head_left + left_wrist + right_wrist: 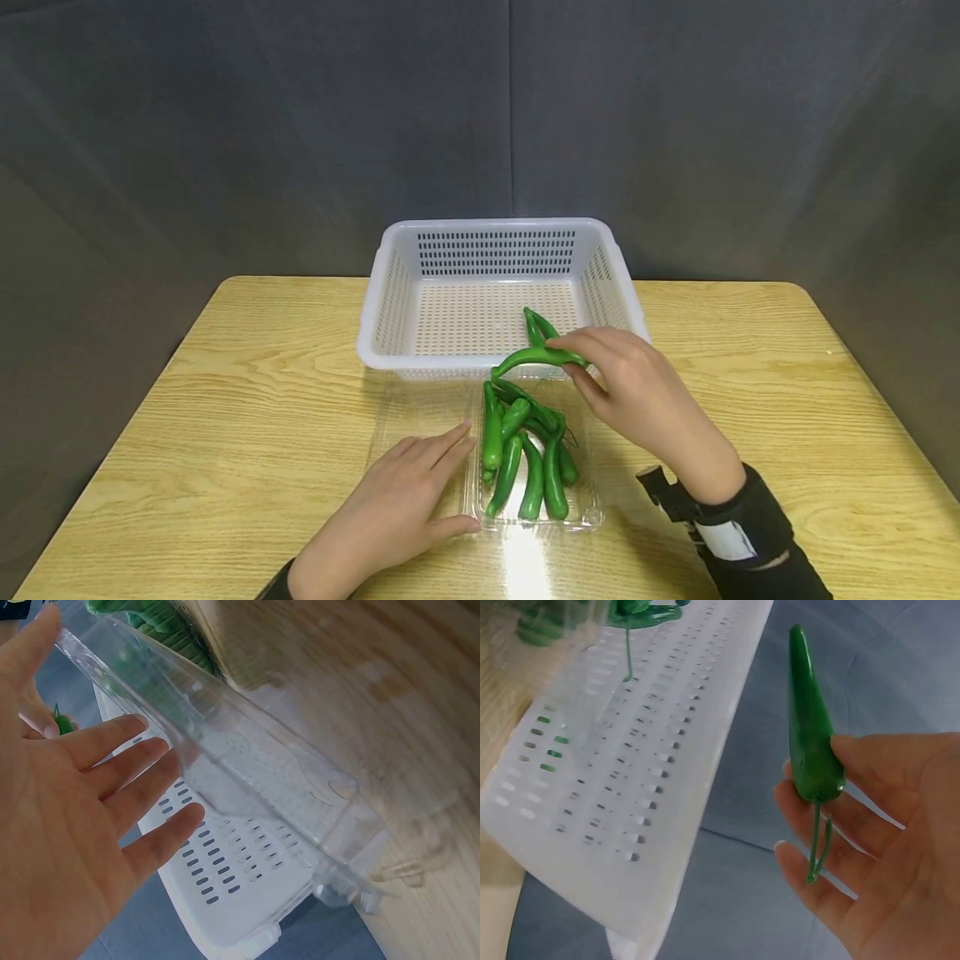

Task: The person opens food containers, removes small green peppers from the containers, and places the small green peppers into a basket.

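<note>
Pale, wood-grained table (225,467) spreads from the far left beneath everything. The left hand (390,500) lies open, its fingers straight, over the thin, clear plastic lid (420,408) of a clamshell. Beyond it, a rigid white plastic basket (370,333), rectangular with rounded corners and rows of slots, has its long side running left to right. In the clamshell's tray (592,512) lie glossy, tapering green peppers (533,479), some with their long axes running near to far, others slanting across. The held green pepper (528,356), smooth and slightly arched, is at the basket's near rim, above the tray's far end; its long axis runs roughly left to right, narrow tip leftward, thicker stem end rightward. The right hand (630,379) pinches that stem end between thumb and fingers. Farthest right, a black strap (757,525) wraps the wrist.
</note>
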`<action>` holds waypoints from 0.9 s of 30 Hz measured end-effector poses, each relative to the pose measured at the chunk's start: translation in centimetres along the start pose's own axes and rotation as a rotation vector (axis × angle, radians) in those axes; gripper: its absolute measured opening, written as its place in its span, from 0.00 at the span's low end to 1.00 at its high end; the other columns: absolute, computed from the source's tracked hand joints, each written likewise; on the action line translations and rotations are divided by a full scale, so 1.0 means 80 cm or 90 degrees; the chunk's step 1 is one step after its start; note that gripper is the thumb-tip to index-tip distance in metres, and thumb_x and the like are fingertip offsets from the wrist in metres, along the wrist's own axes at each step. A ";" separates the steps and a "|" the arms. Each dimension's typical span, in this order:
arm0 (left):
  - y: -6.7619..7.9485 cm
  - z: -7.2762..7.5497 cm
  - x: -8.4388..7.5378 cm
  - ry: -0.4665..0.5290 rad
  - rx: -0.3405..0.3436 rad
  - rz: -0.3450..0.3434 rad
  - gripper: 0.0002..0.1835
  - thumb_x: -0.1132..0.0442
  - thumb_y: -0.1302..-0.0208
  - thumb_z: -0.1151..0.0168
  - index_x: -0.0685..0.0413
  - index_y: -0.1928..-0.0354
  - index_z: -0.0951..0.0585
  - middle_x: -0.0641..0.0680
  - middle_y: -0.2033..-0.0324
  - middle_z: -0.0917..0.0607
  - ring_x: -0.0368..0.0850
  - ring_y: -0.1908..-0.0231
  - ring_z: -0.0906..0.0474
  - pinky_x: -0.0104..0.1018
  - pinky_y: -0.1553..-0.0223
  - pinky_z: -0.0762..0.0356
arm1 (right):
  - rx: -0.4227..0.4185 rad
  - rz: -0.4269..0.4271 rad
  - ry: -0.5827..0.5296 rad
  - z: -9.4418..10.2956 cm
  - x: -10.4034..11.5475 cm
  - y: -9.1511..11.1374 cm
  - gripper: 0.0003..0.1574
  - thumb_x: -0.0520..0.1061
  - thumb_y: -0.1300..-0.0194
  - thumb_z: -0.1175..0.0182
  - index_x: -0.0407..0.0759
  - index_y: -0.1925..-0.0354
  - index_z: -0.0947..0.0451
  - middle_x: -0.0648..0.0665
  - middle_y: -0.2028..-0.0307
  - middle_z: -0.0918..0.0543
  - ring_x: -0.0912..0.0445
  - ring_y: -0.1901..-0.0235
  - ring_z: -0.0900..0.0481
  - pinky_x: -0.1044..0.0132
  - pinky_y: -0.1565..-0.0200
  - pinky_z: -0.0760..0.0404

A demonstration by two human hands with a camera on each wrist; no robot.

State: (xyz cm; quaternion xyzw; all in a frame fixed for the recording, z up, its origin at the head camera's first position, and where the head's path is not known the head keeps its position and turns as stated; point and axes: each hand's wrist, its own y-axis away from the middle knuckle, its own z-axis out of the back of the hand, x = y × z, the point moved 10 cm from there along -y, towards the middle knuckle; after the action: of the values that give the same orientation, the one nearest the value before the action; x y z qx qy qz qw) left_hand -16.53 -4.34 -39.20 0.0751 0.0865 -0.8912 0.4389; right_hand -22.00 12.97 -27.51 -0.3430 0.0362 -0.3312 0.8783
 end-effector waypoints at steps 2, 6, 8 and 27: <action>0.000 0.000 0.000 0.000 -0.001 -0.001 0.47 0.32 0.41 0.39 0.56 0.29 0.32 0.53 0.27 0.35 0.49 0.33 0.34 0.51 0.32 0.38 | -0.010 -0.002 0.000 0.000 -0.003 0.000 0.21 0.29 0.46 0.30 0.37 0.52 0.18 0.42 0.58 0.14 0.47 0.57 0.17 0.53 0.52 0.17; 0.000 0.001 0.000 -0.006 -0.002 -0.004 0.46 0.32 0.40 0.39 0.57 0.29 0.32 0.53 0.28 0.35 0.49 0.33 0.34 0.50 0.32 0.37 | -0.021 -0.006 0.008 -0.001 -0.011 -0.001 0.21 0.27 0.47 0.30 0.36 0.53 0.18 0.42 0.58 0.14 0.46 0.58 0.17 0.52 0.53 0.18; 0.000 0.001 -0.001 -0.009 -0.003 -0.007 0.46 0.32 0.40 0.39 0.57 0.29 0.32 0.53 0.28 0.35 0.49 0.34 0.33 0.49 0.33 0.37 | -0.021 -0.011 0.014 -0.001 -0.015 0.000 0.21 0.27 0.47 0.30 0.36 0.53 0.18 0.42 0.58 0.14 0.46 0.59 0.17 0.52 0.53 0.18; 0.000 0.001 -0.001 -0.007 -0.002 -0.003 0.46 0.32 0.40 0.39 0.56 0.29 0.32 0.53 0.28 0.35 0.49 0.33 0.34 0.51 0.33 0.37 | -0.012 -0.074 0.044 -0.006 -0.042 0.005 0.19 0.29 0.45 0.30 0.37 0.54 0.17 0.40 0.56 0.14 0.45 0.55 0.17 0.49 0.51 0.18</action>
State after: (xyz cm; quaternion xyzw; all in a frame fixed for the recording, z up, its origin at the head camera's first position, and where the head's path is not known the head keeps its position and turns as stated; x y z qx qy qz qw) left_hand -16.50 -4.28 -39.12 0.0693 0.0853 -0.8926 0.4373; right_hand -24.53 14.92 -28.66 -0.3411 0.0492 -0.3929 0.8526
